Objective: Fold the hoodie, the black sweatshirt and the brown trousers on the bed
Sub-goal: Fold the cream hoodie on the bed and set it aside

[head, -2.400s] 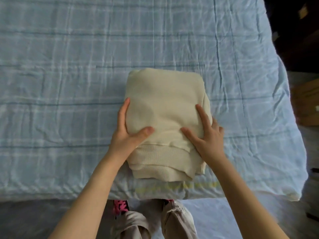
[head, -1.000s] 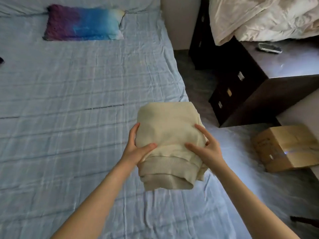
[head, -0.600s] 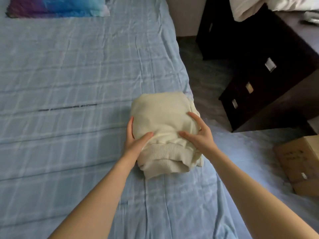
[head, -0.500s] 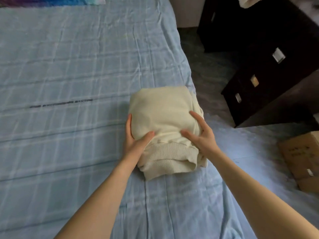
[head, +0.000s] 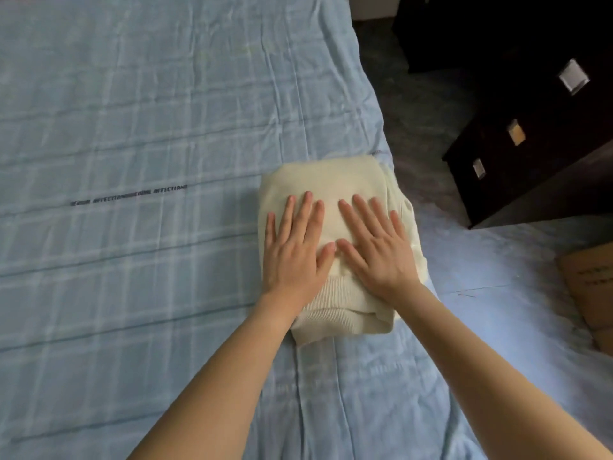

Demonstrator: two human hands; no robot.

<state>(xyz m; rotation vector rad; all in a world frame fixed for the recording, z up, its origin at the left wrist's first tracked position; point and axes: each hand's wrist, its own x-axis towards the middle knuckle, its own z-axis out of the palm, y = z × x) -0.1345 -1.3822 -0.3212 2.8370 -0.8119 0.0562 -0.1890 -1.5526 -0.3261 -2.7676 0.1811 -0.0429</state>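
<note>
Folded cream hoodie (head: 335, 180) near bed (head: 132, 127) edge

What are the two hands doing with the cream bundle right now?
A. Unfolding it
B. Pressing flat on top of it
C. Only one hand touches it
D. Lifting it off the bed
B: the left hand and right hand lie flat, fingers straight, on the folded hoodie, which rests on the bed.

Flat hands (head: 335, 250) on folded hoodie (head: 331, 180)

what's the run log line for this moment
step: pressing folded hoodie flat | left hand: open, palm on hoodie | right hand: open, palm on hoodie | place: bed, near its edge
</note>
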